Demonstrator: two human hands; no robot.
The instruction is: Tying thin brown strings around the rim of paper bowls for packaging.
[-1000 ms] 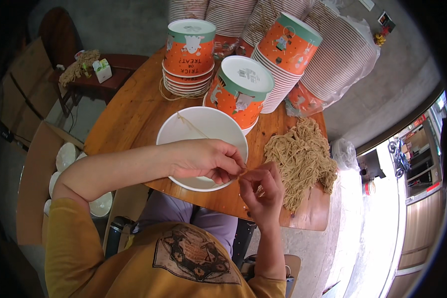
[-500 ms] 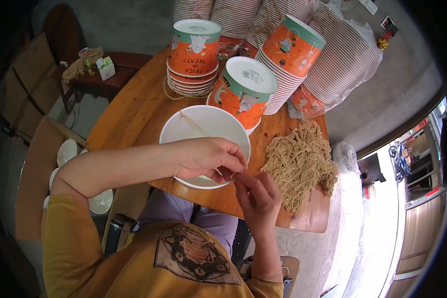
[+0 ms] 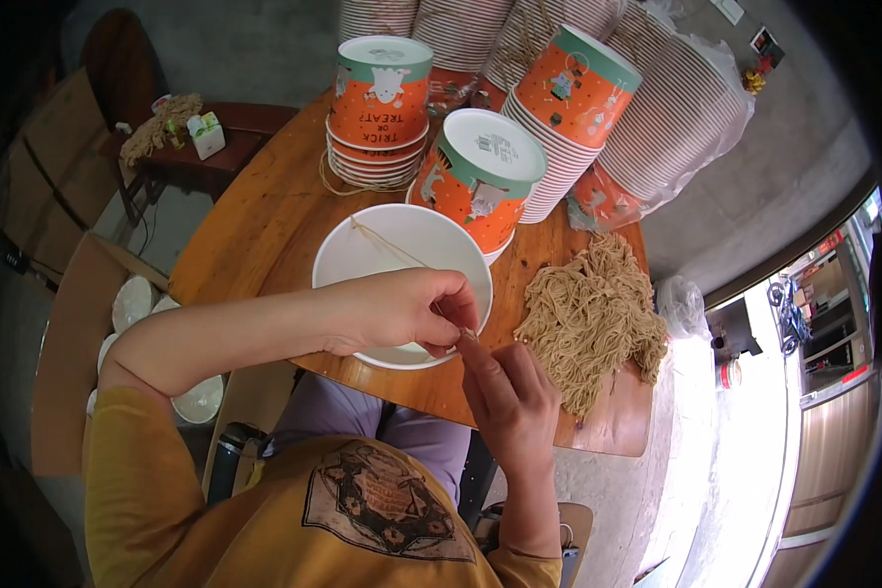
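Observation:
A white-lined paper bucket stands mouth up at the near edge of the table. A thin tan cord runs from its far-left rim across the opening and passes out of sight behind my left hand. That hand reaches over the bucket, fingertips pinched at the right rim. My right hand meets it there from outside, its thumb and fingers pinched too. Between the fingertips shows a small pale bit of the cord; how it sits on the rim is hidden.
Orange-and-green paper buckets stand upside down in stacks behind. A heap of tan cords lies at the right of the wooden table. Bagged bucket stacks line the back. At lower left, a cardboard box holds several white buckets.
Both hands stay at the bucket's right rim. My right hand has dropped slightly and its fingers have drawn closer together; the left fingers have curled in more tightly.

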